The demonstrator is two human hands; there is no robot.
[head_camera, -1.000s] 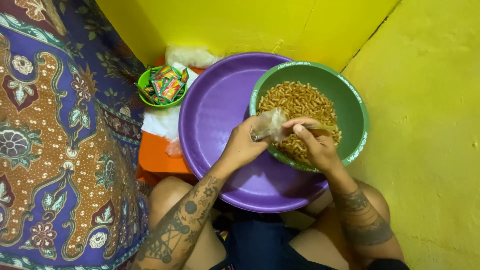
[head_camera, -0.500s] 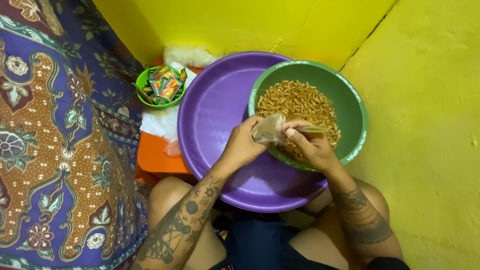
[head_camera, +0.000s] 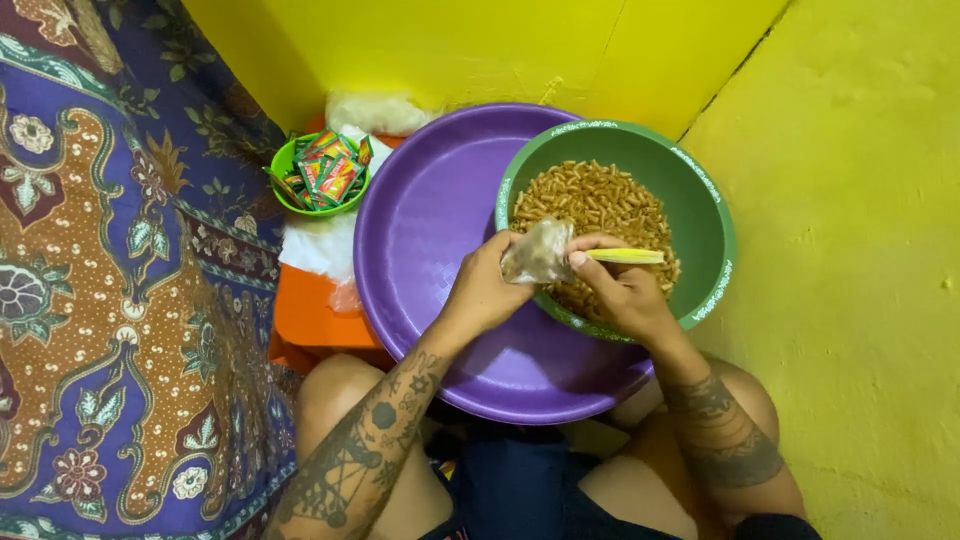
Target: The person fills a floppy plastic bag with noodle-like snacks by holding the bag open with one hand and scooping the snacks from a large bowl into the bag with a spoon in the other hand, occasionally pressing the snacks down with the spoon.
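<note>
The bag point(head_camera: 538, 252) has sunk a little nearer the snacks point(head_camera: 600, 215) in the bowl point(head_camera: 705, 225), and the yellow scoop point(head_camera: 625, 256) in the right hand point(head_camera: 625, 290) now shows plainly, pointing right.

A small clear plastic bag point(head_camera: 538, 252), crumpled, sits pinched between both hands. A pale yellow scoop point(head_camera: 624, 256) lies level in the right hand's fingers, just beside the bag, above tan snack pieces point(head_camera: 596, 205).
</note>
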